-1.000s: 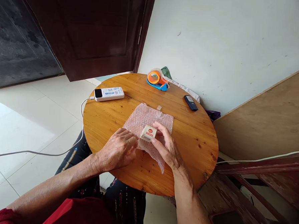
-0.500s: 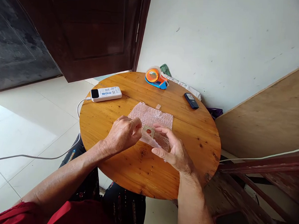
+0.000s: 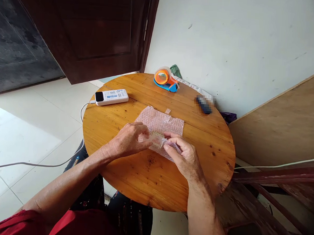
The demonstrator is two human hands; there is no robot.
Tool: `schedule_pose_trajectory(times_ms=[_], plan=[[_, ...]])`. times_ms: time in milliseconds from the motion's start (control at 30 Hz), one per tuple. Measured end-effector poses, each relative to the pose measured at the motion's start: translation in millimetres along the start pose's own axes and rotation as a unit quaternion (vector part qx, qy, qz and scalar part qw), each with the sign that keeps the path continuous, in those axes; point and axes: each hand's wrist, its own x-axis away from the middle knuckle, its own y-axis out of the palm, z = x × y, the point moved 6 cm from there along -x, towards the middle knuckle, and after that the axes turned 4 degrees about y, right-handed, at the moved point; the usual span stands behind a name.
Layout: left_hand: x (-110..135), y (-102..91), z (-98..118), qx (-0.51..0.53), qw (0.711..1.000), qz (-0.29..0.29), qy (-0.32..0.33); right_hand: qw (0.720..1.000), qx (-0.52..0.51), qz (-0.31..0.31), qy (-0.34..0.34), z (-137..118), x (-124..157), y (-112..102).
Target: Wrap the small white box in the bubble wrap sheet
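A sheet of pinkish, clear bubble wrap (image 3: 160, 119) lies on the round wooden table, its near edge folded over a small flat box (image 3: 157, 134). Most of the box is covered by the wrap; its pale, dark-lined far edge shows between my hands. My left hand (image 3: 131, 138) grips the left side of the fold, thumb in front and fingers behind. On the right, the thumb and fingers of my right hand (image 3: 182, 154) pinch the crumpled end of the fold.
An orange and blue tape dispenser (image 3: 166, 79) stands at the table's far edge. A white power bank (image 3: 112, 97) with a cable lies at the left, a dark blurred object (image 3: 204, 105) at the right. A small tape piece (image 3: 168, 111) sits beyond the wrap.
The wrap's near flap has come down over the box, hiding its red mark. My right hand has closed from a spread pose onto the wrap; my left fingers have loosened from a tight pinch.
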Motion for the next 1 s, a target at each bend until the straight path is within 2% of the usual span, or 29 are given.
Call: schedule_pose_trajectory(times_ms=[133,233,533,1000], plan=[[-5.2,9.4,-0.4,0.089,0.995,0.033,0.025,1.0,-0.007,-0.001,0.014,-0.8,-0.4,0.5],[-6.5,14.4,-3.9,0.13,0.99,0.053,-0.001,1.0,-0.007,0.002,0.016,-0.7,-0.3,0.5],[-5.7,17.2,-12.2,0.154,0.986,0.031,-0.06,0.999,-0.015,-0.004,0.029,1.2,2.6,3.5],[-5.1,20.5,-15.4,0.219,0.974,0.046,-0.037,0.996,-0.038,0.023,0.08,6.2,5.5,6.1]])
